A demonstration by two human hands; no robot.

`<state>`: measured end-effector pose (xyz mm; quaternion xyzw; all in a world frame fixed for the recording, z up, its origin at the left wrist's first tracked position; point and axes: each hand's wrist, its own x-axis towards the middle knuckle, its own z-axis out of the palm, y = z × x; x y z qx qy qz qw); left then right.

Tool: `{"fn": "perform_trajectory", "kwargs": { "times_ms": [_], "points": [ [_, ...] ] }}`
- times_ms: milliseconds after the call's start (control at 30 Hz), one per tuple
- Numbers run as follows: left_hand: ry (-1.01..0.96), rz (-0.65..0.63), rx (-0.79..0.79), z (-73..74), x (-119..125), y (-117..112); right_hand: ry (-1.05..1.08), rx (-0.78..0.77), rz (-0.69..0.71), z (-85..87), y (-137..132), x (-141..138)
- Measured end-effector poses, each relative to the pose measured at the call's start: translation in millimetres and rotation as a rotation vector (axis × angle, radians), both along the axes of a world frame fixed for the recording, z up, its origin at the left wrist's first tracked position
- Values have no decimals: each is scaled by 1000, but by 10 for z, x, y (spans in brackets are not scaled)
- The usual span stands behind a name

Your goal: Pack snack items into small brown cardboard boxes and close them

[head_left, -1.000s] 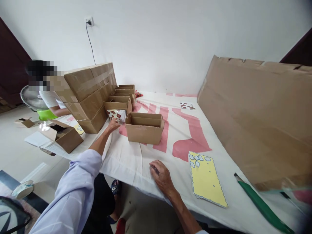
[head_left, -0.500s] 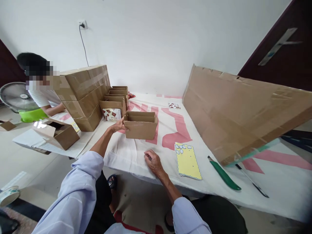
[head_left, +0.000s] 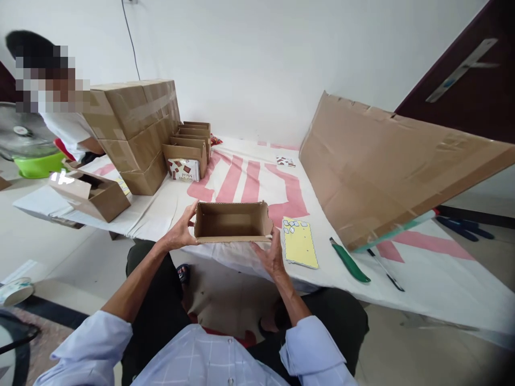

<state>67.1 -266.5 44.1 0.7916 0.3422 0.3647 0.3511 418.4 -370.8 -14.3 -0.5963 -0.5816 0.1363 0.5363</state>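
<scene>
An open cardboard box is held at the near edge of the table, its opening tilted toward me so the bare inside shows. My left hand grips its left end, and my right hand grips the right end. Just right of the box lies a yellow scalloped card with small pale shapes along its top. Beyond it, a green-handled cutter rests near the table edge, with a thin dark pen-like tool beside it.
Taped cartons are stacked at the left, beside a row of open boxes with a printed packet in front. Another box stands far left, near a person. A large cardboard panel leans at the right.
My left hand has brought the box toward me and tilted its opening my way. My right hand, earlier resting on the table without it, now grips its right end.
</scene>
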Motion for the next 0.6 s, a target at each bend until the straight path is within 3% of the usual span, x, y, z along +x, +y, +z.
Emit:
{"fn": "perform_trajectory", "kwargs": {
  "times_ms": [267, 433, 600],
  "points": [
    [22, -40, -56, 100, -111, -319, -12, -38, 322, 319, -55, 65],
    [57, -59, -110, 147, -262, -365, -63, 16, 346, 398, -142, -14],
    [-204, -138, -110, 400, -431, -388, -151, 23, 306, 325, -214, -27]
  ]
}}
